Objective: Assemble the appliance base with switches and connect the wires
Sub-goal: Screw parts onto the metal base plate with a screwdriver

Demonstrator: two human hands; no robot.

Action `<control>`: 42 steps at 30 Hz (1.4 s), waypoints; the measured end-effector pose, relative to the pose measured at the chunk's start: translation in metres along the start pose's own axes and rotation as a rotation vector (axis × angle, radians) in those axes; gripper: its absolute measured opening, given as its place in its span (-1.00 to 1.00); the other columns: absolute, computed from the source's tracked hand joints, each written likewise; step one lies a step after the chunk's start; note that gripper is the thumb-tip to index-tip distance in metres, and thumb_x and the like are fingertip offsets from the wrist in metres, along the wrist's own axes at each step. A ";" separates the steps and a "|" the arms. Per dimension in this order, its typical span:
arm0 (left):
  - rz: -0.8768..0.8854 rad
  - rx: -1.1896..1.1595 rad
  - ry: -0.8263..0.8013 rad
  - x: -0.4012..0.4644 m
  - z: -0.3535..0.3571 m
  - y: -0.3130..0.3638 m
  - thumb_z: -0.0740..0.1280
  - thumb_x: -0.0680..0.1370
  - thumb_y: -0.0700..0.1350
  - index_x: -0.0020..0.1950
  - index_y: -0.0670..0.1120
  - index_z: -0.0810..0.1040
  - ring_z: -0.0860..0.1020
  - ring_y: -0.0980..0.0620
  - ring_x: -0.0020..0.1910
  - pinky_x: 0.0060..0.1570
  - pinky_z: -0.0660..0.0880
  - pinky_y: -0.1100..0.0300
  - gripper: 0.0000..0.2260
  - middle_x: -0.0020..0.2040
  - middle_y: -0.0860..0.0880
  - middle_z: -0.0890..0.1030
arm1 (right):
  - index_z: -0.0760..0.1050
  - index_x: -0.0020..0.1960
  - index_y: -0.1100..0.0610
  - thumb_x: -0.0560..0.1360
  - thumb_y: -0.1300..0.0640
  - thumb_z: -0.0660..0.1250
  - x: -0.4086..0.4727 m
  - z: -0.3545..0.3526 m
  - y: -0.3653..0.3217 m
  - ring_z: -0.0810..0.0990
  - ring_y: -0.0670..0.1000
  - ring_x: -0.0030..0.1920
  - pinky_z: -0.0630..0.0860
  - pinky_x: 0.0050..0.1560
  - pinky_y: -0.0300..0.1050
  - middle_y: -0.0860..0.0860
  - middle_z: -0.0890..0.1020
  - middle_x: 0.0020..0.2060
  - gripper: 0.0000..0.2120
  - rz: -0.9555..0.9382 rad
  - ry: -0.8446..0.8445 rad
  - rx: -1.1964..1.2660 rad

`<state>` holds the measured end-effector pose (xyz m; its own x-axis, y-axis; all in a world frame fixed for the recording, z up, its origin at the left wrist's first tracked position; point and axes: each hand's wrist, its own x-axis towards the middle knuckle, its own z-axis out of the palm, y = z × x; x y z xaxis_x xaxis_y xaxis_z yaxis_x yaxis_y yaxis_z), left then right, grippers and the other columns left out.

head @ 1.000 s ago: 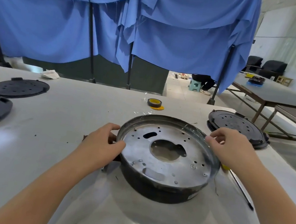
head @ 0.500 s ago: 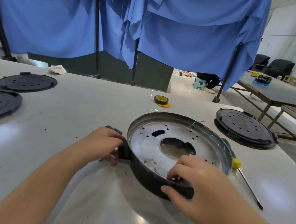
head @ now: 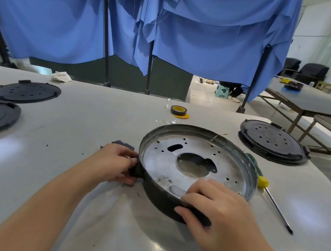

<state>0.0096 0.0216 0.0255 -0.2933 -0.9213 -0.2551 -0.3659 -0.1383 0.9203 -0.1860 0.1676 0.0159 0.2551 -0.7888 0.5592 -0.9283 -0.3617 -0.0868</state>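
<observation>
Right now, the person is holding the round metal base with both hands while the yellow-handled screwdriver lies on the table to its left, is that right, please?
Not quite: the screwdriver lies on the table to the right of the round metal base, not the left, as the head view shows. The rest holds: the left hand grips a dark fitting on its left rim and the right hand holds its near edge.

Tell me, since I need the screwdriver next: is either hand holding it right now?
No. The screwdriver lies untouched on the table right of the metal base, whose rim the left hand and right hand grip.
</observation>
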 end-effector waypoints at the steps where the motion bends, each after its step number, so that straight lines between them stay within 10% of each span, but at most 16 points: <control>1: 0.003 0.003 -0.003 0.000 0.000 0.000 0.23 0.61 -0.29 0.14 -0.22 0.54 0.66 -0.12 -0.31 -0.35 0.63 0.17 -0.85 -0.01 -0.25 0.61 | 0.60 -0.20 0.01 0.49 -0.05 0.29 0.000 0.000 0.000 0.47 -0.10 -0.28 0.46 -0.38 -0.16 -0.16 0.54 -0.26 -0.79 -0.001 0.006 0.006; 11: 0.335 0.603 0.267 -0.005 -0.022 -0.003 0.31 0.55 -0.06 -0.15 0.04 0.59 0.59 0.07 -0.22 -0.13 0.54 0.14 -0.89 -0.23 0.08 0.63 | 0.61 -0.24 0.03 0.46 -0.07 0.32 0.000 0.002 0.005 0.51 -0.08 -0.31 0.49 -0.40 -0.13 -0.15 0.55 -0.30 -0.78 0.022 0.063 0.060; 21: 0.225 0.931 -0.004 -0.010 -0.025 -0.011 0.46 0.39 0.13 -0.25 0.06 0.57 0.54 0.18 -0.21 -0.25 0.44 0.27 -0.81 -0.21 0.13 0.58 | 0.61 -0.26 0.03 0.45 -0.07 0.34 0.000 0.002 0.008 0.50 -0.10 -0.34 0.46 -0.42 -0.12 -0.16 0.54 -0.32 -0.78 0.032 0.087 0.098; 42: 0.286 0.804 0.093 -0.008 -0.025 -0.009 0.39 0.36 -0.09 -0.36 0.04 0.53 0.55 0.14 -0.35 -0.36 0.43 0.25 -0.89 -0.37 0.09 0.58 | 0.61 -0.25 0.02 0.44 -0.09 0.33 0.001 0.000 0.006 0.51 -0.12 -0.33 0.47 -0.42 -0.14 -0.17 0.55 -0.32 -0.78 0.053 0.056 0.111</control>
<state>0.0373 0.0213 0.0269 -0.4089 -0.9125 0.0123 -0.8140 0.3708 0.4471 -0.1916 0.1649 0.0163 0.1885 -0.7805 0.5960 -0.9037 -0.3755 -0.2059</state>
